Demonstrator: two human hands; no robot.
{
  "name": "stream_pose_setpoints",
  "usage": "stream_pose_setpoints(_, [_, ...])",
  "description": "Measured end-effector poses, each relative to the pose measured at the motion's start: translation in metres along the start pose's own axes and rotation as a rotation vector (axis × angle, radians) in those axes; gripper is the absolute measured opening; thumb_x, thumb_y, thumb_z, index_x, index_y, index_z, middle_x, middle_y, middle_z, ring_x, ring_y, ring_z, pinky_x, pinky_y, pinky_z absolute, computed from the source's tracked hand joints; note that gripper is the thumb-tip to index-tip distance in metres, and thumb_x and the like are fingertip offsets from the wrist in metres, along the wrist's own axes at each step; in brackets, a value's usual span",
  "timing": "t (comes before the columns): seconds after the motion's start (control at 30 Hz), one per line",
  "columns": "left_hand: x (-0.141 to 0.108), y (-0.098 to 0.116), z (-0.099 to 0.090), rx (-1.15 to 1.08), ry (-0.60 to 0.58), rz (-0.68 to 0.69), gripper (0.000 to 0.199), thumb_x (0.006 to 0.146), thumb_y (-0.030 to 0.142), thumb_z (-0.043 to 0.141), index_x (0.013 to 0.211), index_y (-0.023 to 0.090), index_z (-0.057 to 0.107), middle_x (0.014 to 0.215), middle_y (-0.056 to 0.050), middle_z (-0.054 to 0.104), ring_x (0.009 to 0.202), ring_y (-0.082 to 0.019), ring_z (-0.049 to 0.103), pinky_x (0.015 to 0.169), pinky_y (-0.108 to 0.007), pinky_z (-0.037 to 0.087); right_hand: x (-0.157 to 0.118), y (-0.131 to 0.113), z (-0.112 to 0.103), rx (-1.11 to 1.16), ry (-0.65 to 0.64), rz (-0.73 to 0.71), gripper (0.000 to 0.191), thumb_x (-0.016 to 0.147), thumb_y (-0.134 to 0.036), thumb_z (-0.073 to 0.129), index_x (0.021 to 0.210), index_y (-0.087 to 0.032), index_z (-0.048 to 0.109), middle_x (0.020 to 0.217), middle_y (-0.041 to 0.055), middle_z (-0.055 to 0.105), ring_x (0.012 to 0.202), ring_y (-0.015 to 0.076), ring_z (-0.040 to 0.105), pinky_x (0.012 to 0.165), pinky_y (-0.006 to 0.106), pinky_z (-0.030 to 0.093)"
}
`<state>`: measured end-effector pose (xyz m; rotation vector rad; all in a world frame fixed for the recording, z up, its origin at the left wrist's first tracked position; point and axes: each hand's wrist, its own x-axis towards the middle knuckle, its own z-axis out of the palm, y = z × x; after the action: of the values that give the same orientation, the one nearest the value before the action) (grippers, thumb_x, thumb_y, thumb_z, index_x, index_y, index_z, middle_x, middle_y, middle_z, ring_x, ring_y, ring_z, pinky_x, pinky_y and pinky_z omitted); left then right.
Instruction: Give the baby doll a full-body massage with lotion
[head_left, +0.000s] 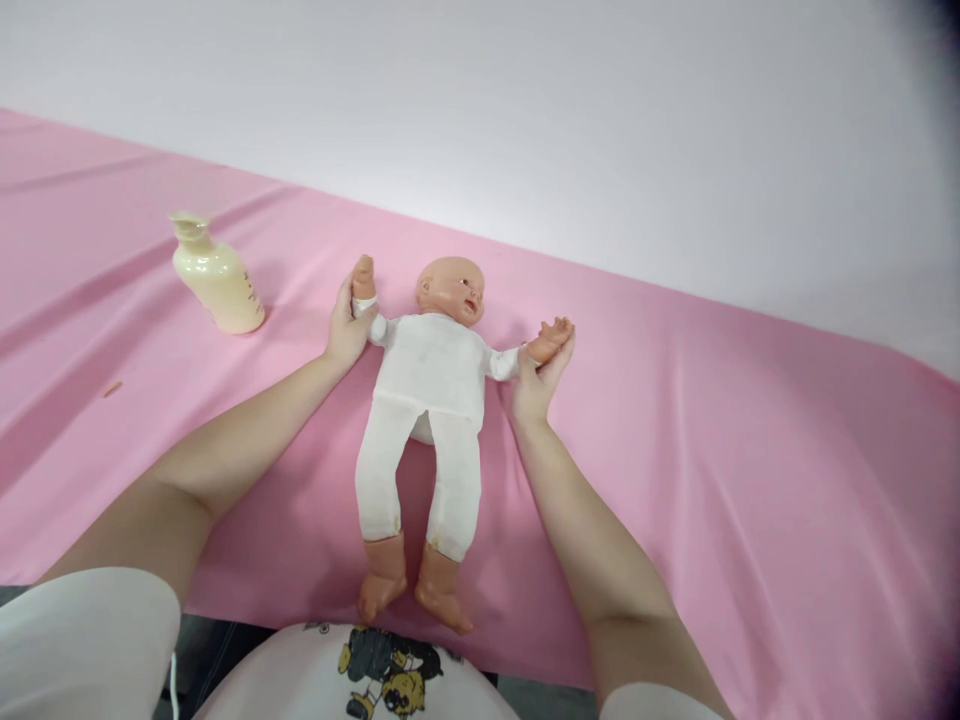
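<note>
While the doll (430, 365) lies mid-frame, we grip one arm (379, 331) in left hand (349, 332), the other in right hand (534, 390).

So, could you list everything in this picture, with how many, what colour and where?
cloth: 1, pink, across the view
baby doll: 1, tan with white clothing, face-up on the cloth, centre
bottle: 1, cream, left of the doll
thin scrap: 1, orange-brown, nearer than the bottle
backdrop: white, beyond the cloth
cord: 1, white, bottom left
shirt: 1, pale with cartoon print, bottom edge
forearms: 2, bare, from the bottom corners
left hand: 1, bare, holding one doll arm
right hand: 1, bare, holding the other doll arm
</note>
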<state>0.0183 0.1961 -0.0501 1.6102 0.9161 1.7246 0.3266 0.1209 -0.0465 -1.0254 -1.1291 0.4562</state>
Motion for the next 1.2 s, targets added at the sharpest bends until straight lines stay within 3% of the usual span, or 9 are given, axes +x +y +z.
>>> stream_pose_setpoints(0.07, [-0.002, 0.009, 0.001, 0.083, -0.054, 0.091, 0.071, 0.088, 0.055, 0.067, 0.147, 0.027, 0.039, 0.158, -0.011, 0.041, 0.147, -0.03, 0.038, 0.122, -0.048, 0.031, -0.005, -0.009, 0.001, -0.094, -0.097, -0.084, 0.076, 0.091, -0.033, 0.059, 0.156, -0.033, 0.02, 0.162, 0.0071, 0.029, 0.151, 0.0236, 0.032, 0.125, 0.057, 0.024])
stream_pose_setpoints(0.17, [-0.007, 0.021, 0.003, 0.237, -0.139, 0.181, 0.066, 0.093, 0.051, 0.061, 0.15, 0.024, 0.04, 0.152, -0.013, 0.049, 0.14, -0.029, 0.047, 0.12, -0.047, 0.034, -0.011, -0.017, 0.001, -0.271, -0.18, -0.168, 0.071, 0.094, -0.037, 0.056, 0.157, -0.032, 0.023, 0.156, 0.0087, 0.036, 0.149, 0.0265, 0.035, 0.125, 0.058, 0.025])
stream_pose_setpoints(0.33, [-0.009, 0.031, 0.007, 0.472, -0.352, 0.319, 0.053, 0.093, 0.027, 0.054, 0.145, 0.02, 0.05, 0.142, -0.013, 0.059, 0.13, -0.027, 0.056, 0.113, -0.046, 0.042, -0.013, -0.018, 0.003, -0.48, -0.392, -0.334, 0.056, 0.098, -0.032, 0.048, 0.153, -0.033, 0.034, 0.149, 0.01, 0.044, 0.141, 0.0277, 0.042, 0.119, 0.057, 0.036])
stream_pose_setpoints(0.4, [-0.009, 0.031, 0.009, 0.495, -0.469, 0.337, 0.051, 0.089, 0.018, 0.051, 0.14, 0.021, 0.057, 0.14, -0.011, 0.062, 0.127, -0.025, 0.059, 0.111, -0.045, 0.045, -0.012, -0.017, 0.006, -0.556, -0.52, -0.371, 0.05, 0.099, -0.026, 0.043, 0.148, -0.034, 0.044, 0.146, 0.0094, 0.048, 0.136, 0.0277, 0.046, 0.116, 0.057, 0.038])
stream_pose_setpoints(0.5, [-0.008, 0.029, 0.012, 0.49, -0.518, 0.316, 0.054, 0.085, 0.01, 0.048, 0.135, 0.023, 0.062, 0.137, -0.008, 0.065, 0.125, -0.023, 0.061, 0.11, -0.044, 0.046, -0.01, -0.016, 0.009, -0.616, -0.605, -0.382, 0.049, 0.098, -0.021, 0.04, 0.144, -0.033, 0.05, 0.143, 0.009, 0.052, 0.131, 0.0273, 0.049, 0.114, 0.056, 0.039])
stream_pose_setpoints(0.73, [-0.009, 0.033, 0.014, 0.492, -0.495, 0.266, 0.052, 0.084, 0.012, 0.048, 0.132, 0.022, 0.064, 0.135, -0.008, 0.066, 0.125, -0.024, 0.061, 0.111, -0.046, 0.045, -0.008, -0.016, 0.009, -0.629, -0.623, -0.406, 0.051, 0.095, -0.017, 0.04, 0.143, -0.032, 0.052, 0.14, 0.0088, 0.054, 0.129, 0.0265, 0.05, 0.112, 0.054, 0.041])
stream_pose_setpoints(0.9, [-0.008, 0.034, 0.008, 0.441, -0.392, 0.153, 0.051, 0.089, 0.029, 0.057, 0.139, 0.02, 0.054, 0.138, -0.011, 0.063, 0.127, -0.027, 0.058, 0.112, -0.048, 0.043, -0.012, -0.016, 0.007, -0.55, -0.535, -0.311, 0.052, 0.097, -0.027, 0.044, 0.148, -0.029, 0.043, 0.142, 0.0105, 0.053, 0.134, 0.027, 0.047, 0.117, 0.057, 0.037])
stream_pose_setpoints(1.07, [-0.001, 0.005, 0.001, 0.152, -0.164, -0.038, 0.067, 0.089, 0.053, 0.062, 0.144, 0.023, 0.038, 0.148, -0.011, 0.051, 0.135, -0.029, 0.051, 0.112, -0.048, 0.044, -0.008, -0.006, 0.004, -0.266, -0.313, -0.102, 0.072, 0.095, -0.042, 0.052, 0.157, -0.032, 0.018, 0.16, 0.0087, 0.033, 0.149, 0.0243, 0.035, 0.123, 0.056, 0.029])
stream_pose_setpoints(1.2, [0.01, -0.027, -0.01, -0.09, -0.02, -0.32, 0.046, 0.1, 0.058, 0.041, 0.134, 0.028, 0.033, 0.123, -0.005, 0.061, 0.101, -0.016, 0.063, 0.09, -0.042, 0.054, 0.007, 0.027, -0.004, -0.027, -0.12, 0.098, 0.073, 0.09, -0.047, 0.053, 0.154, -0.033, 0.021, 0.163, 0.0082, 0.026, 0.146, 0.0246, 0.039, 0.116, 0.059, 0.039])
